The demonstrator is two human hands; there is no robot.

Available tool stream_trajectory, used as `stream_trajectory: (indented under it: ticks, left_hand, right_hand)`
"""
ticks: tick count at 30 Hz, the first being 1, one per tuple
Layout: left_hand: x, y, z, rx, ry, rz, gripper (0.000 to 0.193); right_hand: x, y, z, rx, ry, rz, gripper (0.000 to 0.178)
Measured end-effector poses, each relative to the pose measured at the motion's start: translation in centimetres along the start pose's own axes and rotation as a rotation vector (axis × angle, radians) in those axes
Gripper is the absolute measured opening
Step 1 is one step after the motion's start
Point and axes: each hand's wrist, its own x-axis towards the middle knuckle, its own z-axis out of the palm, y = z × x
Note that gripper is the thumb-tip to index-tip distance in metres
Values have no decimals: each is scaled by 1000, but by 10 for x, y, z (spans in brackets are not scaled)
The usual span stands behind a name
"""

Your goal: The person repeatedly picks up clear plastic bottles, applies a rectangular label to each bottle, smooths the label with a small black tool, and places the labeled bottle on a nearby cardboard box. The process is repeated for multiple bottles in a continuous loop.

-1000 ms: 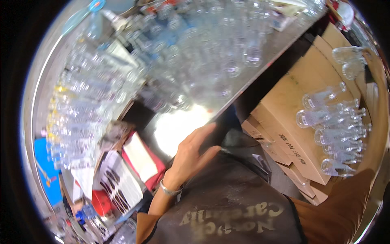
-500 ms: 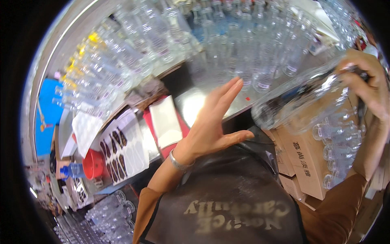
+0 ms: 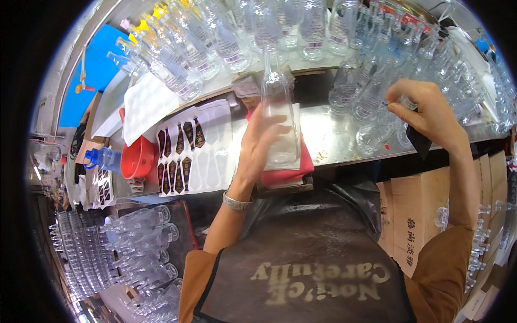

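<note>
My left hand [image 3: 260, 142] is wrapped around the body of a clear glass bottle [image 3: 273, 83]. The bottle points neck away from me, over a white pad [image 3: 293, 116] on a red cloth [image 3: 308, 156]; whether it touches the pad I cannot tell. To the right, my right hand [image 3: 428, 110] is raised near the standing bottles at the bench edge, its fingers curled. A dark flat piece [image 3: 418, 142] hangs from that hand, its kind unclear. Left of my left hand lies a white sheet [image 3: 207, 164] with dark tie-shaped stickers [image 3: 173, 145].
Rows of clear bottles [image 3: 312, 32] stand along the raised shelf and at the right of the metal bench [image 3: 334, 140]. A red tub [image 3: 139, 156] and a blue-capped bottle [image 3: 105, 159] are at left. More bottles lie lower left [image 3: 142, 231]; cardboard boxes [image 3: 414, 210] stand lower right.
My right hand has let go of the bottle it held at the right and moved left over the bench. My left hand, open before, now grips a bottle above the pad. The view has turned right.
</note>
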Motion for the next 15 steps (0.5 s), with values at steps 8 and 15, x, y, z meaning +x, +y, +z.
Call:
stream_trajectory:
  ticks: [8,15]
  left_hand:
    - [-1,-29,-17,167,151,17,69]
    - [-18,11,-15,775,4,418,95]
  right_hand:
    - [14,12,16,-15,-27,144,17]
    - [3,-32,23,-183,325,287,31]
